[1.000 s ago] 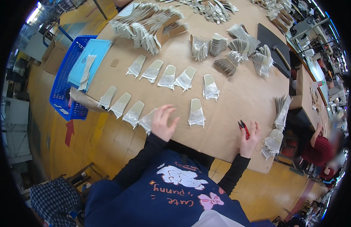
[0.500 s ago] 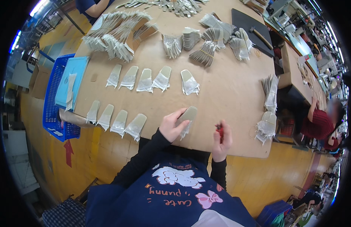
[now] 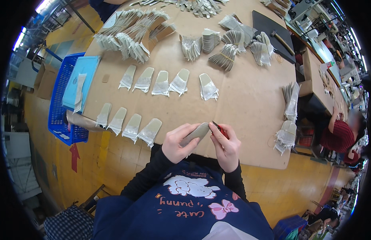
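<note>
Fisheye head view, downward from just above hands and table.

Blue basket, L side; lt.-blue panel overlaps it. Hammer lies on blk. mat, upper R. Red arrow on yel. floor; co-worker in dk.-red top.

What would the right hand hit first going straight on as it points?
Probably the rounded end of the flat grey piece in the left hand; the right hand looks very close to it, though depth leaves contact unclear.
</note>
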Motion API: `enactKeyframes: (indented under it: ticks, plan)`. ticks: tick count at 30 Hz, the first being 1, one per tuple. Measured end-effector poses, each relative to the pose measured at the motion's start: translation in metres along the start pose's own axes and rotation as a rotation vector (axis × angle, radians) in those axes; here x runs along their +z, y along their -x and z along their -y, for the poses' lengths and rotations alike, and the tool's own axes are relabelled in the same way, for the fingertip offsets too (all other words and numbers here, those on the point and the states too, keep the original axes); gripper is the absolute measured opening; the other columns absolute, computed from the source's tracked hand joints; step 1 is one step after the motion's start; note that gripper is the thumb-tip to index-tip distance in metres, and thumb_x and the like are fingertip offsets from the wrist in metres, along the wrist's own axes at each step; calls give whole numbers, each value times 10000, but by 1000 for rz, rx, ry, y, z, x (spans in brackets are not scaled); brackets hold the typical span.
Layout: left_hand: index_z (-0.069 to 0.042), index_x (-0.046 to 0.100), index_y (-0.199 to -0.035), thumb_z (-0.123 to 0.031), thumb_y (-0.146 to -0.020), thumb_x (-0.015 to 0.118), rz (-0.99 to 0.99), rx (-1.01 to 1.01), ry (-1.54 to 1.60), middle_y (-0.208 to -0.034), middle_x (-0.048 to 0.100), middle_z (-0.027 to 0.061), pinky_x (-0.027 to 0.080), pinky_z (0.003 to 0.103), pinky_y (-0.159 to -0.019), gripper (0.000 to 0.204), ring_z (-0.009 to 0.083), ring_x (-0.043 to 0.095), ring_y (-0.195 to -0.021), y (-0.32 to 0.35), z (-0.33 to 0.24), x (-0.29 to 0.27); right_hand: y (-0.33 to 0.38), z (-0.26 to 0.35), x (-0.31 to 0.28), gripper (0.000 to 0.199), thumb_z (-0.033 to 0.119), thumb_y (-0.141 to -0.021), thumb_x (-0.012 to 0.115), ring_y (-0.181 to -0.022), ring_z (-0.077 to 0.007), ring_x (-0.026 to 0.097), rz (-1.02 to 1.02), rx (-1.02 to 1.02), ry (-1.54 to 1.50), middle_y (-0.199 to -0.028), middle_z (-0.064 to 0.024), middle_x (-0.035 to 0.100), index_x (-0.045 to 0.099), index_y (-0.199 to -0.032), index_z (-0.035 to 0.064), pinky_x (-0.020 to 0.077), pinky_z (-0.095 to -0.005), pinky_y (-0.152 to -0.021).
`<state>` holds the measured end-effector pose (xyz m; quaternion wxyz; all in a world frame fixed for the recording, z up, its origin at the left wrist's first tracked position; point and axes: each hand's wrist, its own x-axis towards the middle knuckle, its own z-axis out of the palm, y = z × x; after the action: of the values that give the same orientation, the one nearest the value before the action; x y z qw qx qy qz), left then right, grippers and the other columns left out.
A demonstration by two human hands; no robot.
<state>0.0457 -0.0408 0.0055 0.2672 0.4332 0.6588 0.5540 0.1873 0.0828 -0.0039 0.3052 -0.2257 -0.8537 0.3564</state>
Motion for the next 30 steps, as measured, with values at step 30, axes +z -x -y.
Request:
enactKeyframes:
  ticks: [30]
  plan:
    - [65,601,-1259,-42,-855,633,243,-440,438,-1059,689,75,519,259,-817,419,98,635,-925,9,0,-28,-11,-10,-24,466,4,-758,721,-636,-217,645,277,-233,-52,-874,-89,659,703,-1208,124,504,-312,-546]
